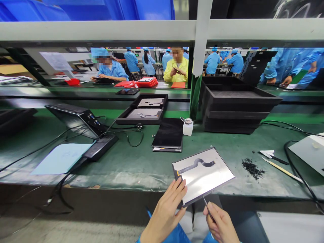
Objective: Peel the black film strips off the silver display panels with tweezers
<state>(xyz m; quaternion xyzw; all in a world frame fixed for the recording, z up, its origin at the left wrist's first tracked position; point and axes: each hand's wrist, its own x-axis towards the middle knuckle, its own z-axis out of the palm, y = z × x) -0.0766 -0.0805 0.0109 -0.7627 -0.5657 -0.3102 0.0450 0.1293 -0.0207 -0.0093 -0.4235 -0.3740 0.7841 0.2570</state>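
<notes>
A flat display panel (211, 179) with a silvery back and a dark ribbon cable (196, 165) lies at the bench's front edge, its lower corner jutting past it. My left hand (169, 206) grips it at the lower left, fingers stretched over the surface and the thumb by the corner. In my right hand (219, 222) are slim metal tweezers (208, 208), their tip at the panel's lower edge. Behind the panel sits a stack of dark display panels (168, 134). A white dispenser bottle (188, 127) with a metal top stands beside that stack.
Right of the panel lie black scraps (252, 168), a pale pointed stick (280, 169) and a black-handled tool (274, 157). Black trays (233, 114) are stacked behind. Leftward are a tilted monitor (76, 118), cables and a blue sheet (63, 158). Co-workers sit across the bench.
</notes>
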